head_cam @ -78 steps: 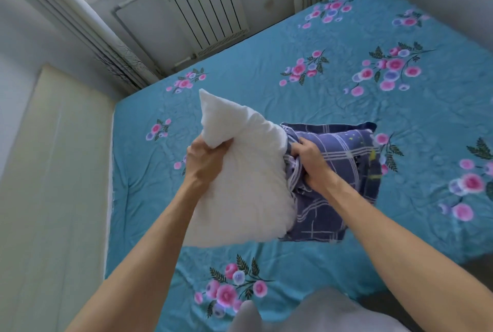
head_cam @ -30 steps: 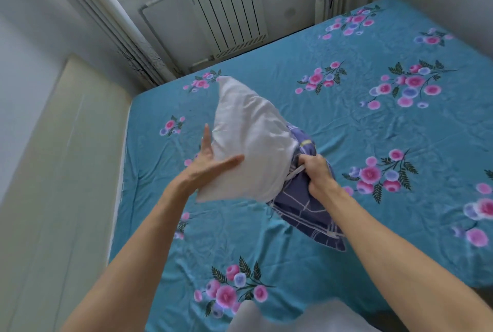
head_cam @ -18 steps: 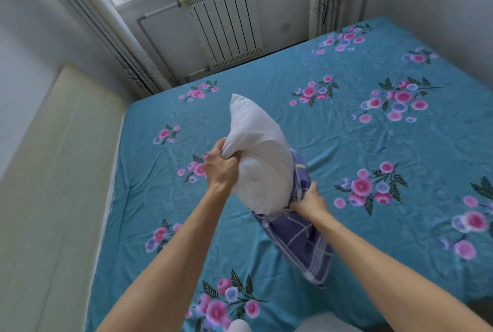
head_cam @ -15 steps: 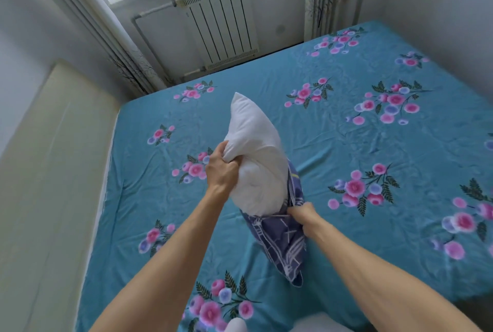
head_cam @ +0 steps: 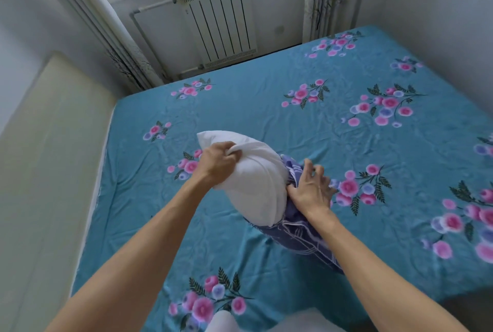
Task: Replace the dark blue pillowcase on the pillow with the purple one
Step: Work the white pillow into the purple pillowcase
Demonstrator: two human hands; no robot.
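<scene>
White pillow (head_cam: pixel 253 184): held above the bed (head_cam: pixel 266 107), near its middle, mostly bare; lower end seated in the dark blue pillowcase (head_cam: pixel 301 238). Left hand (head_cam: pixel 217 164): fingers curled tight into the upper corner of the pillow, bunching the fabric. Right hand (head_cam: pixel 310 188): at the gathered mouth of the pillowcase, fingers partly spread and bent over the cloth; firm pinch or mere press not discernible (blurred fingertips). Pillowcase: crumpled, checked with pale lines, trailing down onto the sheet beneath the right forearm. Stage, as judged: stripping nearly done, last end of the pillow to be drawn free. Risks: cloth snagging on the lower corner and dragging along with the pillow if the right hand has no true hold; left-hand grip slipping off the soft corner under a hard pull, dropping the pillow. Hidden or unclear: lower end of the pillow, inside the case; far end of the case, behind the forearm; purple pillowcase not identifiable, a pale shape (head_cam: pixel 221 322) at the bottom edge cut off.
</scene>
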